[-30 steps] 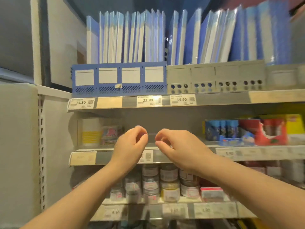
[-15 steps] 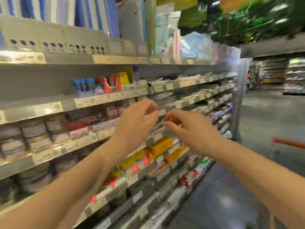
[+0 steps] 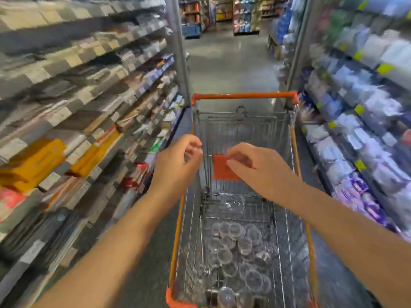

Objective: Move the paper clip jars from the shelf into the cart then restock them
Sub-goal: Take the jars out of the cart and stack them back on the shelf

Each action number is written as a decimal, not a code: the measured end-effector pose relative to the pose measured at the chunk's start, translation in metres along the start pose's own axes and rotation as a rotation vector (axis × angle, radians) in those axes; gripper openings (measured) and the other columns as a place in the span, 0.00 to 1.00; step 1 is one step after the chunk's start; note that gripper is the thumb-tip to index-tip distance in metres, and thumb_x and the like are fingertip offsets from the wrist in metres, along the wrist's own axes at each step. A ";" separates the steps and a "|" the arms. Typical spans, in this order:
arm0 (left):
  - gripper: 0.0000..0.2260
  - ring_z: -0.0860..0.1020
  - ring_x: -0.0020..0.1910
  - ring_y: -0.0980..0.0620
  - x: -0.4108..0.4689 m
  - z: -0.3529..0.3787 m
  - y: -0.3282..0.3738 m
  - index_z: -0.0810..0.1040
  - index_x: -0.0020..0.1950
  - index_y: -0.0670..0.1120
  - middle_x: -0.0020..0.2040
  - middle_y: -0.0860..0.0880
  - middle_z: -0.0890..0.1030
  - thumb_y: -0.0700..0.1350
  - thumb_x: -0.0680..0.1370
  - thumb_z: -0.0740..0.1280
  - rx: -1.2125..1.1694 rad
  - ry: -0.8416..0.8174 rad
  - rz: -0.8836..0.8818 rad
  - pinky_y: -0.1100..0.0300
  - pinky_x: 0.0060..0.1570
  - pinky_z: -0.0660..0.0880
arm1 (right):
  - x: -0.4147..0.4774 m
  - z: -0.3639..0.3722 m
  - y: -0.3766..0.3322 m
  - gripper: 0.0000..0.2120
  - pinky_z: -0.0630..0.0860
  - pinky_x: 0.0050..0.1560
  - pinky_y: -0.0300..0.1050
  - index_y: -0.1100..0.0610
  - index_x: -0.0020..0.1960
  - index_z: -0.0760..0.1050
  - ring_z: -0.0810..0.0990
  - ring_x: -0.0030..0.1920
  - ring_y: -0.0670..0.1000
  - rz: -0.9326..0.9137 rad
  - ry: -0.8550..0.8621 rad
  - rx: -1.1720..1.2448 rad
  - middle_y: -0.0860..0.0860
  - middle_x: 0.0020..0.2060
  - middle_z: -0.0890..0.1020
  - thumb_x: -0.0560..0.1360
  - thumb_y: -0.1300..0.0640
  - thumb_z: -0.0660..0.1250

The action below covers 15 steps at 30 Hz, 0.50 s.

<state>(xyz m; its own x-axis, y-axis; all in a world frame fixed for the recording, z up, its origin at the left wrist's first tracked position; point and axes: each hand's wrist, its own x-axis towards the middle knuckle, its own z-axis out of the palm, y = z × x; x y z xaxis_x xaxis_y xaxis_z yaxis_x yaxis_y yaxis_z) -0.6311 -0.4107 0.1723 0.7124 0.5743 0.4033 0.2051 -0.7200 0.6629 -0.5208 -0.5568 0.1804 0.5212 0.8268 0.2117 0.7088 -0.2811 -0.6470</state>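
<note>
Labels (image 3: 72, 60) blurred; left hand (image 3: 178, 163) and right hand (image 3: 255, 167) curl emptily over jars (image 3: 235, 232) in cart (image 3: 244, 95).

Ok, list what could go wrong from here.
The clear jars lie loose and jumbled in the cart; another dropped from hand height might crack one. The left hand and right hand hover at the cart with curled fingers; blur hides any grip, so a slip is possible.

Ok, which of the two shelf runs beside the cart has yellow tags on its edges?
The right-hand shelves, stocked with pale blue and purple packs. The left-hand shelves carry only pale, whitish tags.
</note>
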 end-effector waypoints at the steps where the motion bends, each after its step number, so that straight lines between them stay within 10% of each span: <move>1: 0.04 0.72 0.37 0.70 0.001 0.023 -0.005 0.73 0.48 0.51 0.36 0.59 0.74 0.42 0.77 0.63 -0.017 -0.035 -0.030 0.73 0.36 0.67 | -0.005 0.005 0.020 0.09 0.69 0.45 0.31 0.52 0.56 0.76 0.77 0.46 0.44 0.059 -0.023 0.021 0.44 0.44 0.79 0.78 0.53 0.63; 15: 0.08 0.72 0.36 0.53 -0.045 0.216 -0.135 0.74 0.56 0.45 0.41 0.50 0.77 0.43 0.77 0.63 -0.001 -0.472 -0.352 0.61 0.36 0.65 | -0.030 0.142 0.190 0.14 0.71 0.51 0.43 0.55 0.61 0.73 0.76 0.50 0.51 0.655 -0.198 0.087 0.51 0.50 0.80 0.78 0.52 0.62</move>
<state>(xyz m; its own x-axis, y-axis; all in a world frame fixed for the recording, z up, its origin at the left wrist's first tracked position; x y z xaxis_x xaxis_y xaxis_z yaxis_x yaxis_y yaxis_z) -0.5458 -0.4233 -0.0721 0.8235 0.5426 -0.1656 0.4828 -0.5170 0.7068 -0.4690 -0.5662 -0.0527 0.7263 0.5756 -0.3757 0.2322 -0.7200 -0.6540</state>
